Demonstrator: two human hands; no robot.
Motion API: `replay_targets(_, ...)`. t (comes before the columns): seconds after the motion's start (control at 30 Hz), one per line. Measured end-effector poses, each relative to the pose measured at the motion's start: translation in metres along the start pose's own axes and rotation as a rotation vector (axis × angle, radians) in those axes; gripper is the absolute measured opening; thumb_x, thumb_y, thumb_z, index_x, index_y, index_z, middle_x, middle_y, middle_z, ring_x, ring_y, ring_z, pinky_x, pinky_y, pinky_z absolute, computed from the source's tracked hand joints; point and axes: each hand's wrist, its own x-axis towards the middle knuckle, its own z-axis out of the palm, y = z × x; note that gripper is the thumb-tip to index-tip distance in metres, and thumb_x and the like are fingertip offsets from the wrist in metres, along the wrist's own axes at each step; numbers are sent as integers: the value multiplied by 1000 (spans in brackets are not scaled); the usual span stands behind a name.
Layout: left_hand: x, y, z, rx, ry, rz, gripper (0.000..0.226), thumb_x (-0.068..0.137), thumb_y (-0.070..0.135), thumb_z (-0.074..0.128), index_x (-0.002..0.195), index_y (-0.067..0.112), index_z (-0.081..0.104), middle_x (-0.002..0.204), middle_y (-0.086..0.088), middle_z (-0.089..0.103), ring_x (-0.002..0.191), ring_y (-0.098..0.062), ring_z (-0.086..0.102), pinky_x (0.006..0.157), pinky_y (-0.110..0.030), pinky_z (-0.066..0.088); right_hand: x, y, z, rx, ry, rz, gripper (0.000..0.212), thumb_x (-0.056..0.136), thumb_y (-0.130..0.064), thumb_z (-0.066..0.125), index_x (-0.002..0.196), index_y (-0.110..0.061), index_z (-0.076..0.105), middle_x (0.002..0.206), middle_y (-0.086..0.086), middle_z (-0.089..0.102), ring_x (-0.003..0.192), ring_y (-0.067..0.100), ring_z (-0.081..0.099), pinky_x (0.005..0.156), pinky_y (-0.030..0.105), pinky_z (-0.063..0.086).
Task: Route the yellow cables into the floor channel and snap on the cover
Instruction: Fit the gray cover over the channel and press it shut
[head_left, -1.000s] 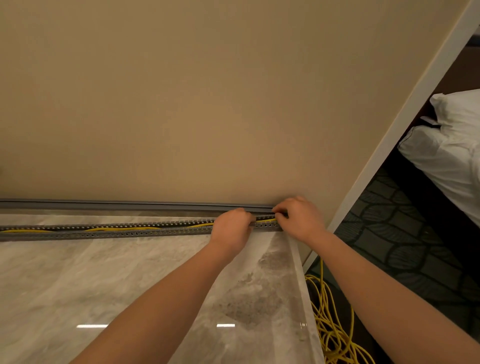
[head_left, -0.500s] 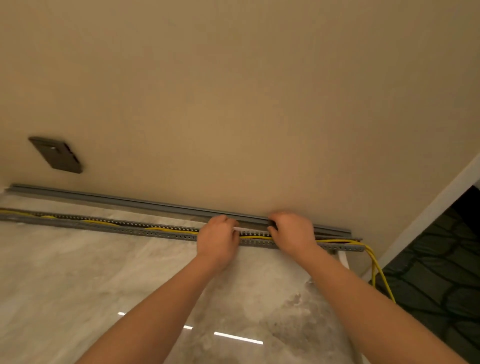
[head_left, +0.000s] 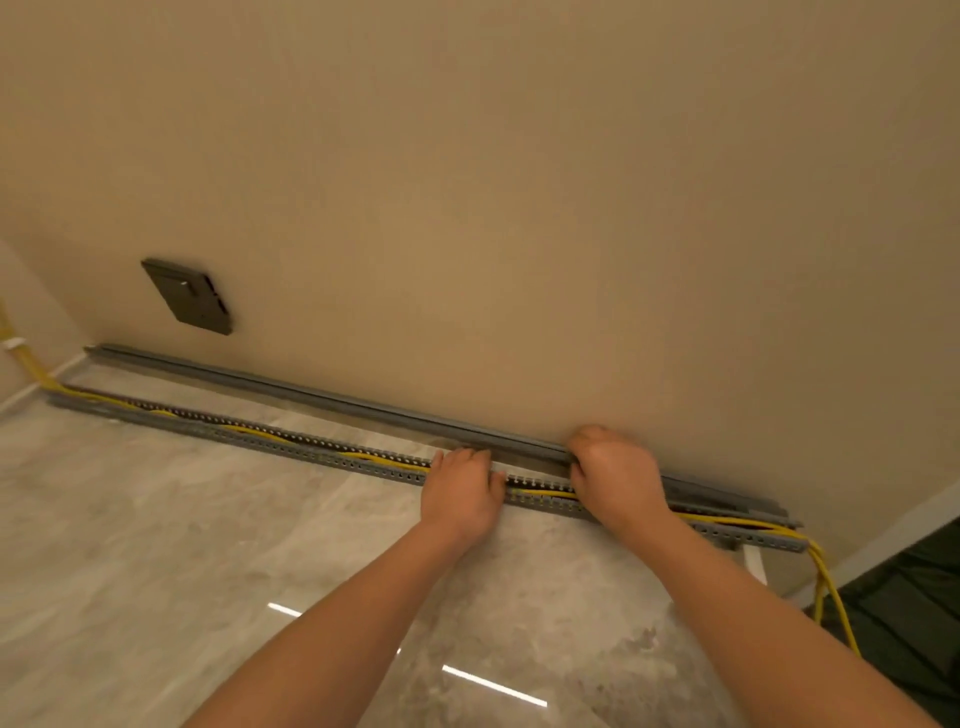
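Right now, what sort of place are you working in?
Likely a finished indoor room, perhaps a hotel or flat: polished marble-look floor tiles, a painted beige wall with a dark wall plate, and patterned dark carpet past the corner.

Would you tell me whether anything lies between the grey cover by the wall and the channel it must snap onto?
Nothing visible lies on the floor strip between the cover, gripped by the right hand, and the channel. Only the left hand rests across the channel, over the yellow cables.

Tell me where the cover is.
Head view: the cover lies at the foot of the wall, just behind the channel; the right hand grips it.
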Motion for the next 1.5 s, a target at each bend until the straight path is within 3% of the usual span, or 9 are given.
replay_targets(0.2,-9,-1,-20,-337,80,-172,43,101,37,33,123,7,54,122,-14,62,117,-33,54,98,-41,42,-13,1,-9,68,249,53,7,82,-20,63,84,-15,58,85,6,61,83,30,58,72,38,43)
replay_targets(0.53,-18,-7,-48,-1153,195,-635,52,100,41,39,119,-6,52,124,-24,59,113,-39,58,98,-46,47,-39,9,-53,61,124,256,36,92,-36,37,66,-15,51,80,10,69,75,31,64,57,32,39)
replay_targets(0.63,-17,-20,-45,-1284,291,-673,35,98,31,46,104,-3,52,109,-23,66,91,-33,69,83,-47,57,-46,13,-58,39,76,225,38,93,-37,36,66,-15,52,86,12,71,81,33,66,61,33,41)
replay_targets(0.73,-37,-19,-61,-1397,333,-655,22,101,13,44,99,-7,50,75,-17,64,48,-13,67,46,-25,56,-50,1,-62,33,49,160,45,96,-44,34,71,-15,56,88,11,72,87,31,67,65,33,41)
replay_targets(0.8,-48,-17,-63,-1447,278,-630,22,101,10,44,99,-11,52,67,-14,60,37,-6,62,39,-18,52,-50,-15,-63,75,14,108,50,95,-56,32,72,-17,53,86,8,71,89,29,67,66,33,41)
replay_targets(0.97,-69,-18,-66,-1435,170,-545,30,97,10,49,117,-13,52,67,-8,67,44,-4,66,45,-18,55,-40,-83,-63,122,-68,-75,32,86,-57,46,89,-27,57,88,-2,69,89,24,65,62,29,38)
replay_targets(1.1,-85,-34,-74,-1297,100,-479,20,95,21,50,100,5,61,87,-10,72,70,-11,67,65,-25,53,-24,-132,-59,190,-103,-152,20,82,-37,52,98,-28,59,95,-1,70,91,26,64,63,30,42)
replay_targets(1.37,-85,-145,-121,-1465,447,-681,44,95,24,56,132,6,40,115,-14,63,87,-22,67,64,-27,55,-13,-135,-44,124,-33,-161,21,83,-43,49,94,-26,57,85,-2,70,80,26,65,60,32,44)
replay_targets(1.5,-80,-196,-145,-1554,494,-661,25,98,7,45,123,7,39,102,-17,58,70,-20,62,68,-32,55,1,-151,-43,8,-90,-150,27,86,-49,47,92,-25,57,89,-2,71,86,23,66,61,31,42)
